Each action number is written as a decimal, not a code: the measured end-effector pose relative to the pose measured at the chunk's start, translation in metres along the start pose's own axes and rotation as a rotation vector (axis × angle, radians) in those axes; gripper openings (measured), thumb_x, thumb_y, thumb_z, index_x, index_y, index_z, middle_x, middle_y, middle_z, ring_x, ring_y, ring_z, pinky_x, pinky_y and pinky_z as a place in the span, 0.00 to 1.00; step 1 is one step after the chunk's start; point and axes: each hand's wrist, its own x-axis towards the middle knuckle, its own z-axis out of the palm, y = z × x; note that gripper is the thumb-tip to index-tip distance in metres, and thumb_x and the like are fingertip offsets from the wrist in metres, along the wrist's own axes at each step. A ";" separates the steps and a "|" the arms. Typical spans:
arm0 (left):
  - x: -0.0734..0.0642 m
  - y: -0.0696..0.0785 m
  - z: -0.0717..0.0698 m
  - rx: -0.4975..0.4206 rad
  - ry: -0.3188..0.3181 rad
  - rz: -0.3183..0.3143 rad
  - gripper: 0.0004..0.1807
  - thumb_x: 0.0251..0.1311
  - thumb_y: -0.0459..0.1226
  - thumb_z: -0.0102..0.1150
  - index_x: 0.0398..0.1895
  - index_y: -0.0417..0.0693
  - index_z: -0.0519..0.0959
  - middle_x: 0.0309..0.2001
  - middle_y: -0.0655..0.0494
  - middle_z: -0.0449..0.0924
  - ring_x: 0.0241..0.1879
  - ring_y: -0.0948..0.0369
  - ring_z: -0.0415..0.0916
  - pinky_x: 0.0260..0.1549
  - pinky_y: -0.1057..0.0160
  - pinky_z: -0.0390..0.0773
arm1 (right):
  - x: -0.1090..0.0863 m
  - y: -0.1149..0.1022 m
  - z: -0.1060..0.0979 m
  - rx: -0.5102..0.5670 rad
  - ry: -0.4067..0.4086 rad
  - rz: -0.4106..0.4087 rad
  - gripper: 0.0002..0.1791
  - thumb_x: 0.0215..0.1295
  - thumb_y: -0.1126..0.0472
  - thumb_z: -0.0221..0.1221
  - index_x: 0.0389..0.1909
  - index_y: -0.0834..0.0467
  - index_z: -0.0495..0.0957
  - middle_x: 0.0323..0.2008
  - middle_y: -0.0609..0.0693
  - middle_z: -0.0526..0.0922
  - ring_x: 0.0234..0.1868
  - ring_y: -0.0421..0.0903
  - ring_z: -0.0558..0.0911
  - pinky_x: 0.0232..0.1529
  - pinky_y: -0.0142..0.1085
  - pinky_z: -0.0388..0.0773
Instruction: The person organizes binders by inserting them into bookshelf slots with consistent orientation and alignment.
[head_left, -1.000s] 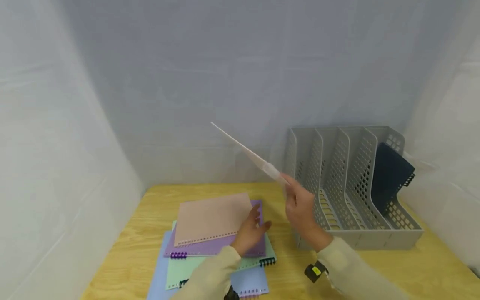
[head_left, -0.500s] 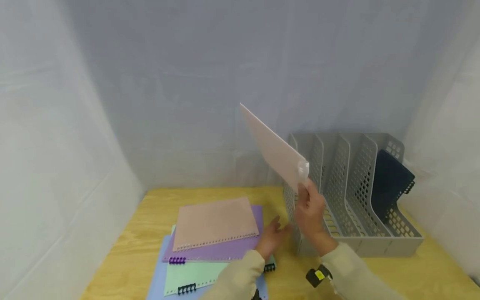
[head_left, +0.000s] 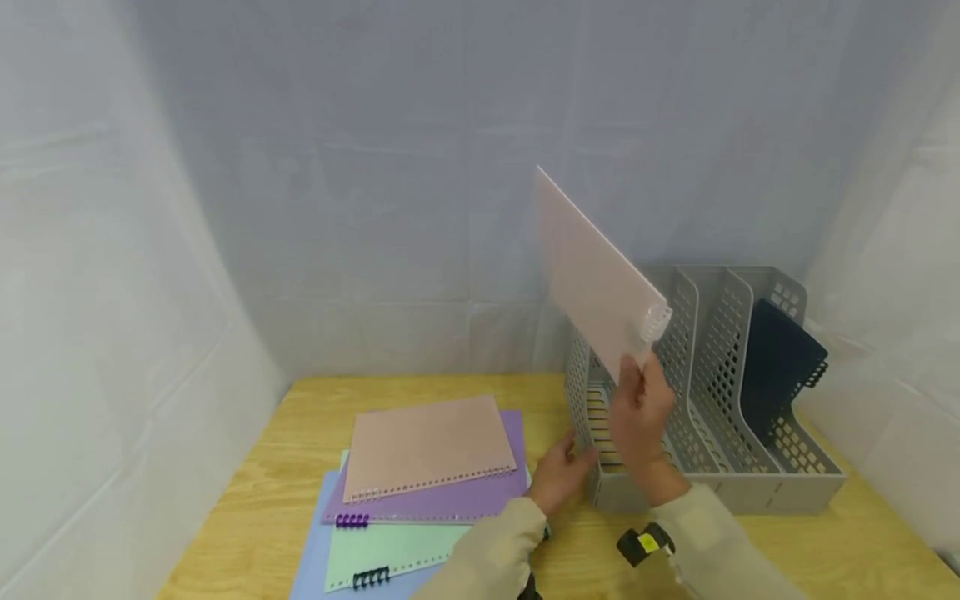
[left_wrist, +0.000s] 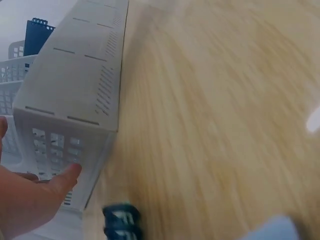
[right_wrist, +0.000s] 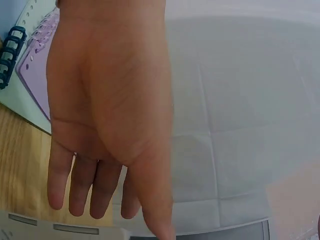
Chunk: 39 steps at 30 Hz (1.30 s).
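Observation:
My right hand [head_left: 641, 417] pinches a pale pink spiral notebook [head_left: 600, 283] by its lower corner beside the clear rings. Raised and tilted, this notebook overlaps the left slots of a grey file organizer [head_left: 750, 492] in the head view. With its fingers stretched out, my left hand [head_left: 561, 473] touches the organizer's left side near the front. In the left wrist view, the thumb of the left hand [left_wrist: 30, 195] lies by the perforated side wall. The right wrist view shows the left hand [right_wrist: 107, 110] palm-on, fingers straight, at the organizer's edge. A dark blue notebook [head_left: 780, 367] leans in the rightmost slot.
Left on the wooden table [head_left: 247, 475] lies a pile of notebooks: pink [head_left: 431, 446] on top, then purple [head_left: 513, 442], mint green [head_left: 401, 546] and light blue [head_left: 311, 542]. Pale plastic sheeting [head_left: 390, 183] encloses the back and sides.
My right hand has carried the pale pink notebook rightward, turning its face more into view, over the organizer. My left hand has moved right from the pile to the organizer's left side.

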 end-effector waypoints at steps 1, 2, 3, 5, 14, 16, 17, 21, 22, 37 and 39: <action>0.001 0.000 0.002 -0.009 -0.007 0.008 0.33 0.66 0.44 0.57 0.68 0.31 0.64 0.59 0.31 0.73 0.52 0.43 0.78 0.50 0.49 0.79 | 0.001 0.000 0.000 0.001 0.010 0.008 0.12 0.71 0.72 0.49 0.49 0.75 0.75 0.34 0.69 0.82 0.28 0.45 0.74 0.37 0.22 0.72; 0.002 0.001 0.003 -0.018 -0.013 0.015 0.33 0.66 0.43 0.57 0.68 0.32 0.64 0.59 0.32 0.73 0.52 0.43 0.78 0.50 0.50 0.79 | 0.002 0.000 -0.001 0.002 0.017 0.016 0.12 0.72 0.71 0.49 0.49 0.75 0.75 0.35 0.68 0.82 0.30 0.43 0.75 0.38 0.22 0.73; 0.002 0.002 0.005 -0.012 -0.017 0.029 0.32 0.66 0.43 0.57 0.67 0.32 0.65 0.60 0.33 0.73 0.53 0.43 0.77 0.51 0.51 0.79 | 0.003 0.000 -0.002 0.001 0.026 0.024 0.12 0.72 0.71 0.49 0.49 0.75 0.75 0.35 0.68 0.82 0.30 0.43 0.75 0.38 0.22 0.72; 0.003 0.003 0.008 0.001 -0.030 0.044 0.31 0.66 0.41 0.57 0.67 0.34 0.66 0.60 0.34 0.73 0.53 0.44 0.78 0.51 0.53 0.79 | 0.006 -0.001 -0.003 -0.004 0.041 0.041 0.12 0.73 0.70 0.49 0.49 0.75 0.75 0.36 0.68 0.81 0.32 0.41 0.74 0.39 0.23 0.72; 0.001 0.001 0.009 0.052 -0.069 0.011 0.35 0.66 0.47 0.58 0.68 0.34 0.65 0.63 0.35 0.70 0.61 0.43 0.70 0.60 0.49 0.72 | 0.015 -0.002 -0.009 -0.072 0.075 0.095 0.13 0.73 0.69 0.50 0.49 0.74 0.75 0.44 0.67 0.82 0.46 0.35 0.80 0.46 0.23 0.74; 0.000 0.000 0.007 0.046 -0.107 -0.018 0.38 0.66 0.49 0.58 0.71 0.34 0.61 0.65 0.36 0.67 0.63 0.44 0.68 0.61 0.49 0.71 | 0.016 0.000 -0.010 -0.072 0.086 0.082 0.12 0.73 0.69 0.50 0.49 0.74 0.75 0.44 0.67 0.82 0.47 0.35 0.80 0.46 0.23 0.74; 0.000 0.000 0.006 0.035 -0.124 -0.035 0.40 0.66 0.50 0.58 0.72 0.35 0.59 0.66 0.36 0.66 0.64 0.44 0.67 0.61 0.48 0.71 | 0.016 0.000 -0.010 -0.069 0.094 0.082 0.12 0.72 0.70 0.50 0.48 0.74 0.76 0.44 0.67 0.82 0.47 0.35 0.80 0.46 0.23 0.75; 0.000 -0.001 0.004 -0.014 -0.180 -0.036 0.40 0.67 0.49 0.57 0.73 0.37 0.57 0.67 0.38 0.66 0.65 0.45 0.66 0.62 0.50 0.70 | 0.018 0.000 -0.012 -0.060 0.111 0.087 0.12 0.72 0.71 0.50 0.49 0.74 0.76 0.44 0.67 0.82 0.47 0.36 0.81 0.47 0.24 0.76; 0.000 -0.001 0.004 -0.024 -0.188 -0.033 0.39 0.67 0.48 0.57 0.73 0.37 0.57 0.66 0.38 0.66 0.65 0.46 0.67 0.62 0.50 0.70 | 0.019 0.000 -0.013 -0.065 0.112 0.083 0.12 0.72 0.71 0.50 0.49 0.74 0.75 0.44 0.67 0.82 0.47 0.36 0.81 0.47 0.24 0.76; 0.002 -0.001 0.001 -0.117 -0.249 0.018 0.32 0.70 0.42 0.54 0.74 0.43 0.58 0.66 0.45 0.69 0.66 0.48 0.66 0.62 0.57 0.70 | 0.031 0.000 -0.024 -0.077 0.234 0.147 0.11 0.69 0.73 0.52 0.48 0.74 0.77 0.45 0.50 0.83 0.43 0.37 0.78 0.41 0.25 0.72; 0.001 -0.002 0.002 -0.132 -0.245 0.015 0.32 0.70 0.41 0.54 0.74 0.43 0.58 0.66 0.45 0.69 0.66 0.47 0.66 0.62 0.57 0.70 | 0.031 0.000 -0.025 -0.087 0.241 0.159 0.11 0.70 0.72 0.52 0.49 0.74 0.77 0.45 0.47 0.82 0.42 0.37 0.78 0.41 0.25 0.72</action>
